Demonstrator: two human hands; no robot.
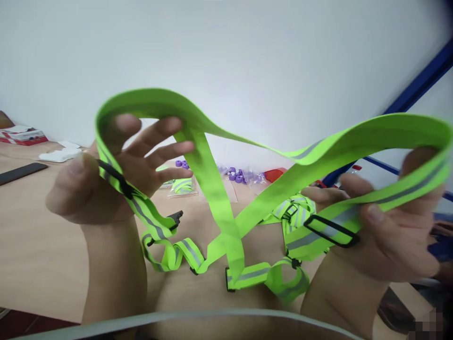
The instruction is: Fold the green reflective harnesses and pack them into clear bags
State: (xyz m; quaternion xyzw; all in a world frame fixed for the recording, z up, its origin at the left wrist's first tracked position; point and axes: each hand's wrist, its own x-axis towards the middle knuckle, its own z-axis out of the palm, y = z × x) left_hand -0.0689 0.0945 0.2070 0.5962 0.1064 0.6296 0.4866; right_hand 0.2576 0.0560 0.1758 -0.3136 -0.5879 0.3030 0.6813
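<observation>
A neon-green reflective vest [226,236] made of elastic straps with grey stripes hangs stretched between my hands, its straps crossing in the middle. My left hand [106,179] is inside the left loop with its fingers spread, and the strap passes over and around it. At the right loop, my right hand [399,241] has its thumb pressed on the strap and its fingers partly hidden behind it. A black slider buckle [331,231] sits beside that thumb. Lower straps dangle in curls, with a black clip [176,220] near my left wrist.
On the table [42,245] lie another bundled green strap set [295,208], a bagged one [183,186] and small purple pieces [236,174]. A red-and-white box [23,136], white paper [62,152] and a dark flat bar [23,173] are at left. A blue metal frame [421,80] stands at right.
</observation>
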